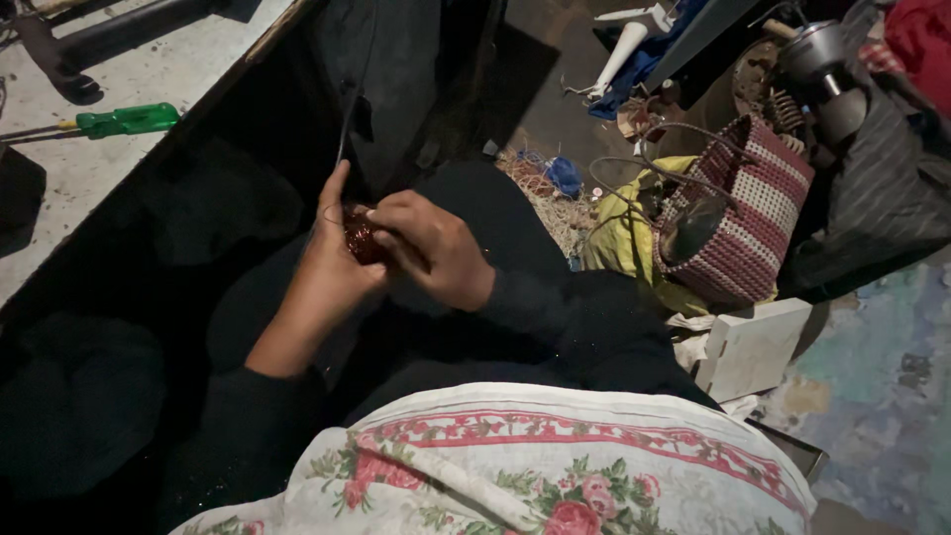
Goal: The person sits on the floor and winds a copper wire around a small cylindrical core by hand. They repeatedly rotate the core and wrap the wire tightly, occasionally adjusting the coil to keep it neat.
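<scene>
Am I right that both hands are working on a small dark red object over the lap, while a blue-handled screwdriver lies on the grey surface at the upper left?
Nearly: the head view shows the screwdriver has a green handle, not blue. The rest stands: the left hand and right hand both close on the small dark red object over the lap, and the screwdriver lies on the grey surface at the upper left.

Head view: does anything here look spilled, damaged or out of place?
Yes. Straw-like scraps and a blue wad lie strewn on the floor beside the woven basket. The left hand and right hand close around a small dark red object, too dim to judge.
</scene>
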